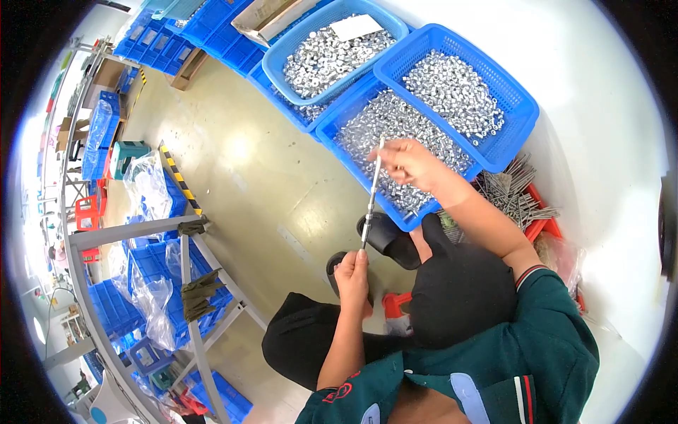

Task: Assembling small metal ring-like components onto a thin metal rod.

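Across the left rim of the blue basket (pixel 357 169): thin metal rod (pixel 371 198), steeply tilted in view, upper end over the basket's small metal pieces (pixel 395 116), lower end outside the basket on the wearer's side; banded stretches along the shaft, too small to tell apart
Rod handling: best held firm at the lower end, with only light fingertip pressure at the upper; worth guiding anything at the tip straight along the shaft, to avoid swinging so slender a length; wiser to lean the tip over the blue basket than over the floor, so as to catch anything dropped
Rod between hands: spanning the gap, lower end at the left hand (pixel 352 278), upper end at the right hand (pixel 417 168), middle stretch free of both
Left hand: closed on the rod's lower end, left of the blue basket's near corner and short of it
Right hand: over the blue basket, fingers curled in at the rod's upper end; slightly blurred, cannot tell whether pinching the rod or a small piece on it
Loose rods (pixel 505 194): heaped just right of the blue basket
Second basket (pixel 521 102): directly right of the blue basket, holding similar silver pieces
Pale basket (pixel 272 71): beyond the blue basket, with a white card (pixel 355 27) on top of the contents
Dark slippers (pixel 392 240): on the floor, near the blue basket's closest corner
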{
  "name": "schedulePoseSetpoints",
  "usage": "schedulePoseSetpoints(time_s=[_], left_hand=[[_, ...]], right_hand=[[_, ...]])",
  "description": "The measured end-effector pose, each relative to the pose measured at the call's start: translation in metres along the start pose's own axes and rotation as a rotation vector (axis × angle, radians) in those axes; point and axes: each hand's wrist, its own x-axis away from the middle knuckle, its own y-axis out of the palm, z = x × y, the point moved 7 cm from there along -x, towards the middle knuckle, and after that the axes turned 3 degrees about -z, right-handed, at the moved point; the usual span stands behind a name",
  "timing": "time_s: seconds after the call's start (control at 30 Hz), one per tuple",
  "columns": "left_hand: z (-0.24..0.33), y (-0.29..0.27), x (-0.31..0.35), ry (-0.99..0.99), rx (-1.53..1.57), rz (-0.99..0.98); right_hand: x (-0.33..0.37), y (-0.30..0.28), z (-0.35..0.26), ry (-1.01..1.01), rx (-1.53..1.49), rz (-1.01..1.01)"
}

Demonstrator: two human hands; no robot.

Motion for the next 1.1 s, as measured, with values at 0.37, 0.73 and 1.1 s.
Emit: schedulePoseSetpoints(time_s=[0.37,0.73,1.1], left_hand=[[0.008,0.002,0.0,-0.044,0.1,0.001],[0.009,0.003,0.002,0.058,-0.136,-0.015],[0.037,-0.005,0.009,0.188,-0.331,0.06]], right_hand=[[-0.008,-0.041,0.001,0.008,-0.405,-0.015],[-0.008,-0.038,-0.002,0.027,-0.461,0.054],[-0.004,-0.028,-0.012,0.192,-0.192,-0.161]])
